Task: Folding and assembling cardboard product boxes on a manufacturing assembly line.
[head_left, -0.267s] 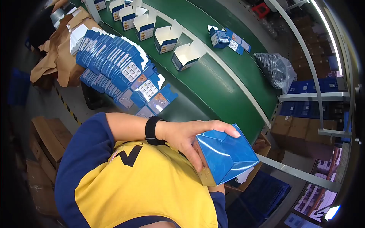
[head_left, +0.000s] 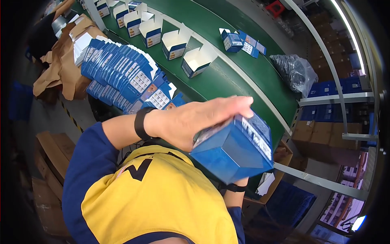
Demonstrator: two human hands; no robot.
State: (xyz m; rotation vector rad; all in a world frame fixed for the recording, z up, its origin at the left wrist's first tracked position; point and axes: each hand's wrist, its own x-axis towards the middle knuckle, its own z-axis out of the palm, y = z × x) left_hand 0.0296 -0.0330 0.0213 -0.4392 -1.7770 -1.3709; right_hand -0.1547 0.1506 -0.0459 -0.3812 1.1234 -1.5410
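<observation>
A folded blue carton (head_left: 227, 152) is up in front of my chest, tilted, with its creased bottom flaps facing me and a printed side turned to the far right. My left hand (head_left: 183, 122), with a black band at the wrist, lies along the carton's far left side, its fingers reaching over the upper edge. Only the wrist of my right hand (head_left: 240, 184) shows, below the carton's lower edge, also with a dark band. The carton hides the fingers of that hand.
Flat blue carton blanks (head_left: 122, 69) lie in a large pile at left, beside torn brown paper (head_left: 67, 67). Several open cartons (head_left: 198, 62) stand in a row along the green conveyor (head_left: 239, 91). Beyond the rail are another carton (head_left: 232, 42) and a clear plastic bag (head_left: 294, 73).
The carton has moved slightly up and turned, so that a printed side now shows. My left hand has shifted up over its edge, and my right wrist has come into sight beneath it.
</observation>
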